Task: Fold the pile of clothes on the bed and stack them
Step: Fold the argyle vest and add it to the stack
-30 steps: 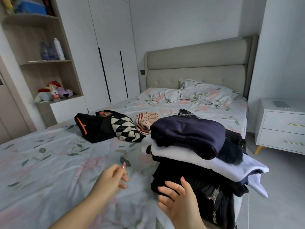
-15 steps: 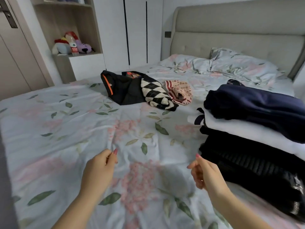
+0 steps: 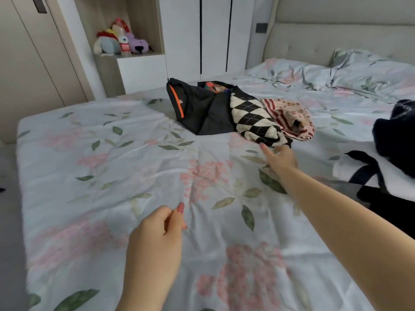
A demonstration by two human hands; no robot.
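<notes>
Black-and-white argyle knit (image 3: 251,117): crumpled mid-bed, overlapping a black garment with an orange stripe (image 3: 195,108) on its left and touching a red-striped pink top (image 3: 289,117) on its right; all three unfolded.
Right hand (image 3: 280,160): reaches low over the sheet, grip wide and holding nothing, fingertips at the knit's near dark hem; contact unclear.
Left hand (image 3: 157,234): hovers nearer the body, grip loosely curled, thumb by forefinger, holding nothing.
Folded stack (image 3: 343,171): at the right edge, navy over white over black, partly out of frame.
Step in hand: probably picking up the knit. Best to pinch the hem alone, lift clear so neither neighbour drags along, then spread flat on the bare sheet between the hands before folding.
Bed (image 3: 101,167): pale floral sheet, soft and rumpled; worth smoothing each fold by palm.
Room: floral pillows (image 3: 370,70) against a padded beige headboard (image 3: 336,39); white wardrobe doors (image 3: 184,34) behind; shelf niche (image 3: 157,23) with plush toys (image 3: 107,43) and a bottle (image 3: 124,44).
</notes>
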